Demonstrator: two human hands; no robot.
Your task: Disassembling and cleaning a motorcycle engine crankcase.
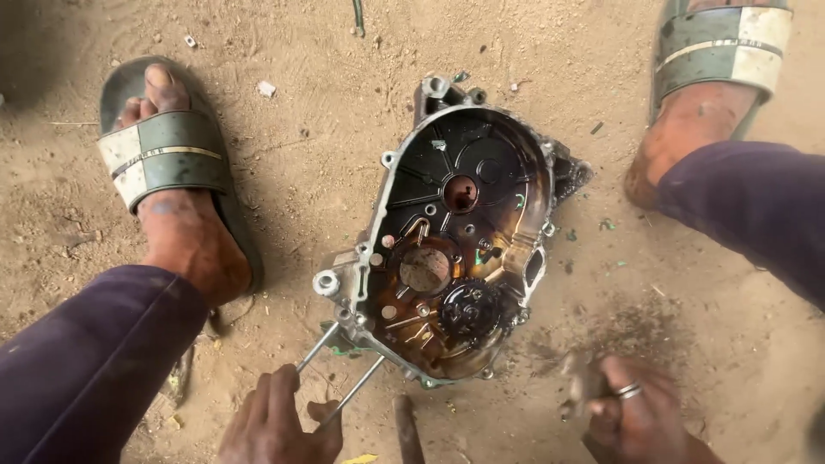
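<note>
Engine crankcase cover (455, 249) lies inner face up on sandy ground (326, 155), between two sandalled feet, oil-browned, small gear near lower edge. Left hand (279, 425) closes around two long metal rods (339, 378), tips touching cover's lower-left corner by green gasket scraps. Right hand (632, 412), ringed, blurred, curled around small grey object; exact grip unclear. Judgement: keep rods shallow against rim, work lightly so sealing face stays unscratched, keep sand out of cavity. Both forearms low, hands near bottom edge of cover.

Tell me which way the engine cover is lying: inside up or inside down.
Inside up. The engine cover lies flat on the sandy ground, its oily hollow, gear and ribs facing the camera.
</note>
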